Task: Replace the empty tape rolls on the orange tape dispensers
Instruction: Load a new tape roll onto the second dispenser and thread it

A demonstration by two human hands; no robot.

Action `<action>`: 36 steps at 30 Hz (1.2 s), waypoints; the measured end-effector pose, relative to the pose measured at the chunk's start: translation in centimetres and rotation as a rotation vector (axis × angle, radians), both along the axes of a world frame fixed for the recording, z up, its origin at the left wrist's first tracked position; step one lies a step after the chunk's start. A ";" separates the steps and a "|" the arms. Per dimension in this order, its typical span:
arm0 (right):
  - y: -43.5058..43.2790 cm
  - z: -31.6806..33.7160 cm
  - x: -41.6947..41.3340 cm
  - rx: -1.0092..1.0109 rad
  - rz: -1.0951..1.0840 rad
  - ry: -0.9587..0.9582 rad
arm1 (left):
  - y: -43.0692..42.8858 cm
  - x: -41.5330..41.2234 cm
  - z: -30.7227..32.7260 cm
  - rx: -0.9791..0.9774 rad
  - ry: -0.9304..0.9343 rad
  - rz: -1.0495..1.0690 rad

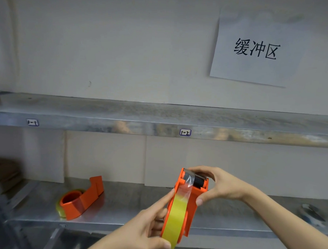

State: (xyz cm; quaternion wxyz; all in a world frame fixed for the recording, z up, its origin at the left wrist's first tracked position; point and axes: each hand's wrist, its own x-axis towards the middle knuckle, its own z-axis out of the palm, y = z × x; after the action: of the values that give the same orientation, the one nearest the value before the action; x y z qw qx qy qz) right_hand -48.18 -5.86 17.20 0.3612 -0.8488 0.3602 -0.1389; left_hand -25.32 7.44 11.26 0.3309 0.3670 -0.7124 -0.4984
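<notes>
I hold an orange tape dispenser upright in front of the lower shelf. A yellowish tape roll sits in it, and a clear strip of tape runs up to the black roller at its top. My left hand grips the roll and the dispenser's lower side. My right hand clasps the dispenser's top end by the roller. A second orange tape dispenser lies on its side on the lower shelf at the left, with a yellowish roll edge showing under it.
A metal upper shelf with two small labels runs across the view. The lower metal shelf has pale boards along its back. A dark and white object lies at the far right. A paper sign hangs on the wall.
</notes>
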 end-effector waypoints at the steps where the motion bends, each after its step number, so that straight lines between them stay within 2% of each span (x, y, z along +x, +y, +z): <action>1: -0.1 -0.1 0.1 -0.005 -0.008 0.004 | -0.1 0.0 -0.1 0.002 0.007 -0.008; 7: -0.3 -1.3 0.7 -0.064 -0.046 0.085 | -0.6 -0.2 -1.7 0.048 0.003 0.051; 11: -0.6 -3.3 1.0 -0.059 -0.040 0.107 | -0.8 0.1 -2.5 0.076 0.083 0.121; 19: -1.8 -5.8 -1.0 0.111 0.019 -0.037 | -1.6 1.4 -3.1 0.078 0.189 0.125; 26: -3.7 -6.3 -2.9 0.143 0.089 -0.094 | -2.9 1.7 -2.5 0.145 0.247 0.141; 32: -5.7 -7.6 -3.4 0.167 0.081 -0.192 | -3.8 0.7 -2.8 0.202 0.466 0.163; 36: -6.4 -8.2 -3.4 0.141 0.036 -0.278 | -3.9 0.6 -3.5 0.225 0.545 0.182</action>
State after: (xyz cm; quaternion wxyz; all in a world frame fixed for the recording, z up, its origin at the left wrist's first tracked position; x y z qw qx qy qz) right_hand -51.61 -12.22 8.99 0.4687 -0.8003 0.3002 -0.2229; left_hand -24.70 3.58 7.73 0.5103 0.3163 -0.5017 -0.6228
